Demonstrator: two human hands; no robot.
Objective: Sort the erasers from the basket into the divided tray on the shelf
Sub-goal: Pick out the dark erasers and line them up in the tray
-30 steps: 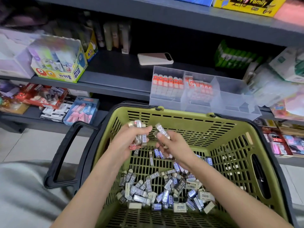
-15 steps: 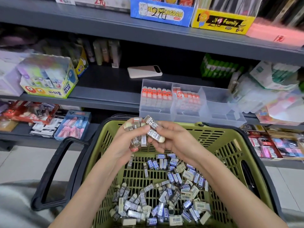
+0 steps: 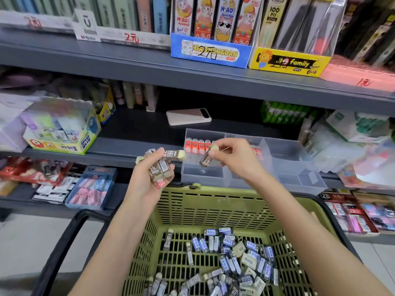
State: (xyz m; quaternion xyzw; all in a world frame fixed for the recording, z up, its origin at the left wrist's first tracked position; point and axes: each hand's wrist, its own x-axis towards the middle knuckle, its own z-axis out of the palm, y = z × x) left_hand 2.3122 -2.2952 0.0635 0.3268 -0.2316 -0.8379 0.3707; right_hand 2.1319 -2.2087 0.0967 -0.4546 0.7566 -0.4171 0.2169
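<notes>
Left hand (image 3: 147, 178) clamped round a bundle of brown 2B erasers (image 3: 160, 167), kept as stock just short of the divided tray (image 3: 288, 165) on the shelf. Right hand (image 3: 235, 157) pinching a single brown eraser (image 3: 207, 160) by one end, hanging over the front-left compartment, likely for a clean drop. Plenty more loose in the green basket (image 3: 213, 201).

Pale pink slab-shaped phone (image 3: 188, 116) lying flat on shelf, yellow cardboard glue-stick box (image 3: 64, 133) left, blue cartoon-cat display box (image 3: 210, 52) above
</notes>
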